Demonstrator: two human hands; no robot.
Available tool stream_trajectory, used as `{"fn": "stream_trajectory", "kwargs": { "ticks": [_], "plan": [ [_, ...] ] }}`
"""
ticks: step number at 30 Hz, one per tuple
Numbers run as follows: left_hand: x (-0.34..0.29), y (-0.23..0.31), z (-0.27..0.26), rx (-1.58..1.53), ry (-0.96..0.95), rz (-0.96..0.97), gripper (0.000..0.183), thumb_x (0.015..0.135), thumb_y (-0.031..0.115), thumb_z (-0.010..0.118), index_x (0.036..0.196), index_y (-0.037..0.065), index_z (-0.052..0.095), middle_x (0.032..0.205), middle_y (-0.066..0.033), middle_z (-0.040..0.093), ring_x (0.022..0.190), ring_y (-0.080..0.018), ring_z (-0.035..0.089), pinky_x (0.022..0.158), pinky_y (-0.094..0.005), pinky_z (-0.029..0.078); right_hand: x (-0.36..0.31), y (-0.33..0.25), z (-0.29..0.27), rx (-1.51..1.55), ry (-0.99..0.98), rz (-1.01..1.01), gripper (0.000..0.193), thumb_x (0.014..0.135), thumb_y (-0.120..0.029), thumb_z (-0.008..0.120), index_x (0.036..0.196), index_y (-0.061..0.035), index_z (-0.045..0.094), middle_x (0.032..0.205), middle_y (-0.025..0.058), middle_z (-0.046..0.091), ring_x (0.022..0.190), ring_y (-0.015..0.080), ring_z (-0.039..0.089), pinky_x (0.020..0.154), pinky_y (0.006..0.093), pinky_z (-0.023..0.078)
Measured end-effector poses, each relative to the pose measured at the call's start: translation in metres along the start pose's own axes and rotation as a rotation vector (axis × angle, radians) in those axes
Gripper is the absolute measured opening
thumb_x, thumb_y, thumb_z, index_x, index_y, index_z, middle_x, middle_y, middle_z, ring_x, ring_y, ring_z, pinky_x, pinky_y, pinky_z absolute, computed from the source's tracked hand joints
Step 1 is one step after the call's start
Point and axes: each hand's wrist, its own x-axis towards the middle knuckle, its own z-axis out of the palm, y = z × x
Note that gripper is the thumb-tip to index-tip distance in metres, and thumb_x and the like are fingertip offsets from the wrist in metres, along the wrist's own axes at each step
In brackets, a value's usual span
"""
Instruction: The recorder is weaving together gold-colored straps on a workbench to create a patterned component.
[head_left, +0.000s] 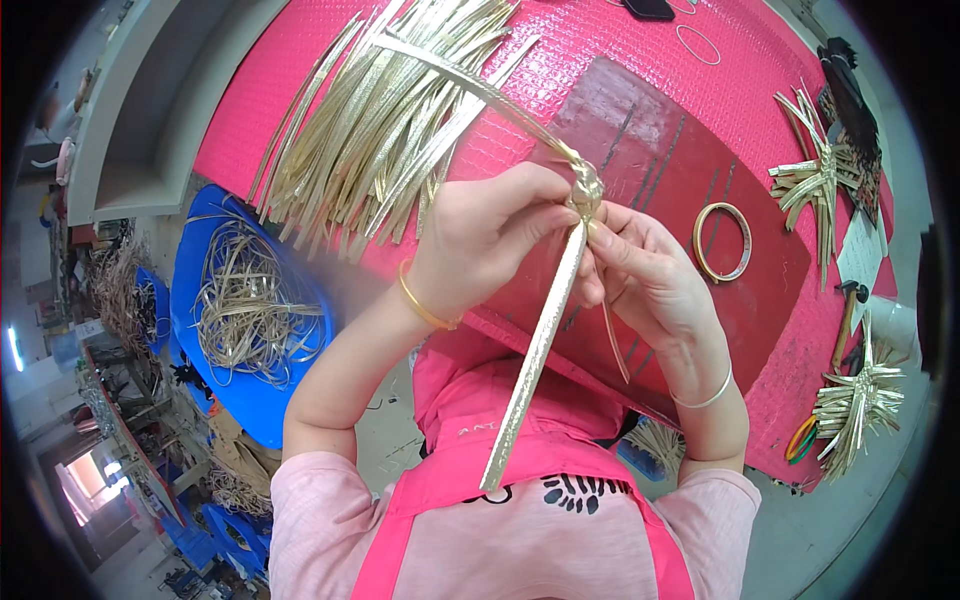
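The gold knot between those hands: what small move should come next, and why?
Probably a gentle tug to snug the gold knot, drawing on the long strip below it. The left hand and right hand both pinch around the knot's base, its folds look bulky, and the strip's lower end hangs free over the apron.

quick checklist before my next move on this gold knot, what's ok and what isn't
1. Knot gripped: ok, left hand and right hand pinch at its base
2. Knot tight inside: cannot tell
3. Long strip clear of the pile: not ok, its far end overlaps it in view
4. Wide strip off the apron: cannot tell, its lower end shows over it
5. Tape roll clear of hands: ok, on the mat
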Motion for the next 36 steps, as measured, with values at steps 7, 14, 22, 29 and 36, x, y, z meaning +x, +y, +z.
{"fn": "stream_trajectory", "kwargs": {
  "ticks": [7,14,22,29,36],
  "plan": [
    [0.002,0.020,-0.004,-0.771,0.009,-0.659,0.010,0.083,0.007,0.047,0.088,-0.002,0.045,0.075,-0.0126,0.058,0.059,-0.0172,0.058,0.051,-0.0230,0.049,0.010,0.002,-0.006,-0.822,0.266,-0.511,0.020,0.076,-0.012,0.059,0.089,0.0020,0.051,0.075,0.0045,0.057,0.069,0.0085,0.055,0.065,0.0200,0.043],
    [-0.006,0.020,0.006,-0.882,0.111,-0.693,0.018,0.080,0.005,0.051,0.094,-0.005,0.047,0.085,-0.0113,0.056,0.065,-0.0139,0.057,0.057,-0.0234,0.048,0.008,0.010,0.007,-0.801,0.393,-0.550,0.022,0.073,-0.002,0.060,0.092,-0.0008,0.049,0.075,0.0046,0.058,0.070,0.0103,0.057,0.062,0.0215,0.045],
    [-0.012,0.002,0.003,-0.621,-0.064,-0.839,0.019,0.078,0.007,0.054,0.092,-0.007,0.055,0.073,-0.0092,0.058,0.061,-0.0133,0.057,0.057,-0.0214,0.046,0.004,0.020,0.004,-1.031,0.458,-0.586,0.022,0.074,0.000,0.057,0.094,-0.0006,0.048,0.075,0.0072,0.057,0.069,0.0102,0.055,0.062,0.0221,0.044],
    [-0.016,0.006,0.009,-0.654,-0.128,-0.870,0.015,0.080,0.009,0.052,0.086,-0.005,0.056,0.063,-0.0045,0.055,0.048,-0.0059,0.049,0.042,-0.0170,0.036,0.009,0.011,-0.015,-0.599,0.268,-0.227,0.019,0.080,-0.014,0.055,0.088,0.0034,0.057,0.077,0.0017,0.054,0.071,0.0072,0.049,0.062,0.0204,0.039],
    [-0.016,0.000,0.017,-0.725,-0.090,-0.923,0.016,0.079,0.010,0.053,0.083,-0.006,0.054,0.063,-0.0064,0.055,0.045,-0.0070,0.048,0.040,-0.0170,0.034,0.022,0.030,-0.013,-1.097,0.491,-0.780,0.012,0.073,-0.005,0.058,0.082,0.0027,0.059,0.069,0.0058,0.051,0.061,0.0096,0.050,0.052,0.0217,0.038]
  ]
}}
